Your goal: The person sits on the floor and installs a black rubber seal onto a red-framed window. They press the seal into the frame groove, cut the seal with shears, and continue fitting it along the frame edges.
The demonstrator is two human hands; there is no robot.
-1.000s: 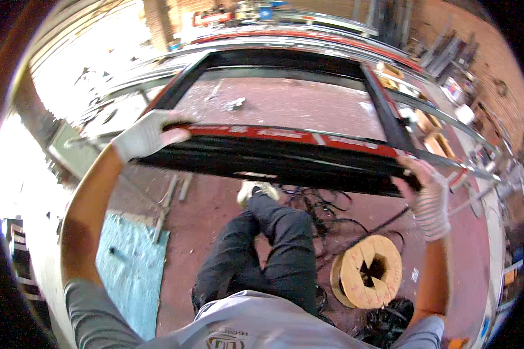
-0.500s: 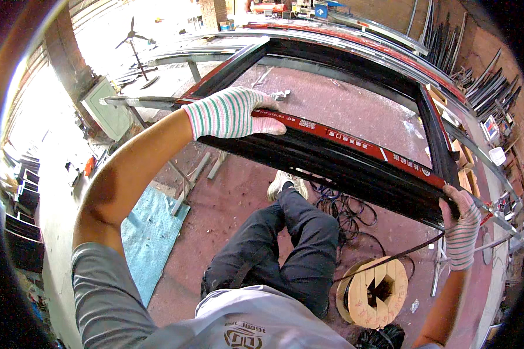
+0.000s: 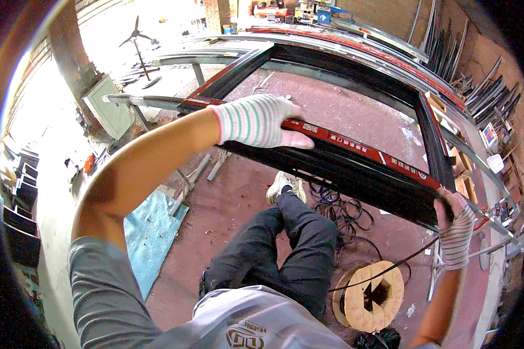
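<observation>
A large black window frame with red film on its faces lies across metal rails in front of me. My left hand, in a white glove with green stripes, is closed over the left part of its near rail, thumb on the near side. At the near right corner my gloved right hand grips the rail's end. A thin black strip rises from a wooden spool on the floor to my right hand. Whether those fingers also hold the strip is hidden.
Tangled black cord lies on the red floor beyond my legs. A light blue mat is at the left. Behind it stand a white panel and a black fan. Long dark profiles lean at the far right.
My left hand has slid to the right along the near rail. My right hand has shifted slightly left at the corner. The frame appears almost in the same place.
</observation>
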